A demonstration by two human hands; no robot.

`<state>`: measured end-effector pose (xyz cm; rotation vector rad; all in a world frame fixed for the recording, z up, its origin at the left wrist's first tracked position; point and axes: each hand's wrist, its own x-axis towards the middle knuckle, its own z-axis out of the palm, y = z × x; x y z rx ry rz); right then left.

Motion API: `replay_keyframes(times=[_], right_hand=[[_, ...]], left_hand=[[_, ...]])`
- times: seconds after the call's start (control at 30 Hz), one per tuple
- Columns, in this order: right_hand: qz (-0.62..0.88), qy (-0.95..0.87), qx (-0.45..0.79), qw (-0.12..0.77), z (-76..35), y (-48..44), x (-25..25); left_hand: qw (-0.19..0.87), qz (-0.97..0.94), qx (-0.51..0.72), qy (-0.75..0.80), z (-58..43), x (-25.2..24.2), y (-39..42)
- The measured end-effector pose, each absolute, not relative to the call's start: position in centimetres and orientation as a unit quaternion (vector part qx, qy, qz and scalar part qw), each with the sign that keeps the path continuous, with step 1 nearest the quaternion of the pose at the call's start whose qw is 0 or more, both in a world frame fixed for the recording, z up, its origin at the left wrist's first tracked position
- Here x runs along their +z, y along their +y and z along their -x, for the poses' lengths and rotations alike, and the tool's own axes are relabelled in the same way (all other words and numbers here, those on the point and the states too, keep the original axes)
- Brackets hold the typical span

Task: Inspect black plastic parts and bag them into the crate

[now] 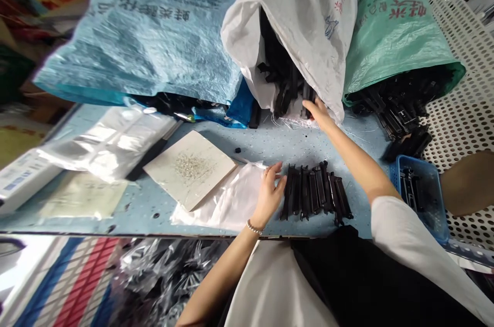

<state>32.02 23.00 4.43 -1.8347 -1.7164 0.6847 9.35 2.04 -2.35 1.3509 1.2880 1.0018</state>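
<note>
My right hand (317, 112) reaches to the mouth of a white woven sack (309, 3), with its thumb and fingers closed on a slim black plastic part (307, 93). More black plastic parts (284, 88) spill out of that sack. Near the table's front edge, my left hand (270, 191) is open, its fingers loosely curved and apart. It rests beside the left end of a row of several long black plastic parts (316, 191) laid side by side. Under and left of this hand lies a white plastic sheet (227, 198).
A blue sack (154, 44) and a green sack (397, 34), both with black parts at their mouths, flank the white one. A square board (170, 167) with small grains lies left. At right are a blue basket (440, 209) and a perforated white panel (459, 126).
</note>
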Motion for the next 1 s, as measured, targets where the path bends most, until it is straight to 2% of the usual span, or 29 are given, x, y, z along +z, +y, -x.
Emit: replay_keyframes(times=[0.03,0.13,0.2,0.4,0.57,0.7,0.83,1.0], right_hand=[[0.664,-0.632,0.295,0.267,-32.2,20.4,4.6],[0.488,-0.603,0.547,0.314,-31.4,12.1,5.1],[0.425,-0.608,0.602,0.297,-30.1,7.4,5.5],[0.486,-0.707,0.474,0.197,-29.6,2.4,7.3],[0.499,-0.667,0.430,0.347,-31.5,3.9,8.6],[0.456,-0.719,0.413,0.324,-30.0,4.1,9.0],[0.444,-0.798,0.251,0.322,-28.4,3.4,9.1],[0.362,-0.903,0.001,0.230,-28.3,3.5,9.1]], left_hand=[[0.510,-0.537,0.425,0.520,-9.3,-1.7,2.5],[0.597,-0.480,0.459,0.449,-9.8,0.6,4.1],[0.652,-0.452,0.473,0.383,-10.6,2.2,4.9],[0.741,-0.330,0.472,0.346,-11.6,5.5,4.3],[0.845,-0.244,0.362,0.308,-10.0,6.0,3.6],[0.854,-0.259,0.310,0.329,-9.8,5.7,2.5],[0.822,-0.299,0.342,0.342,-9.3,6.0,0.9],[0.793,-0.312,0.339,0.398,-8.5,7.0,-0.2]])
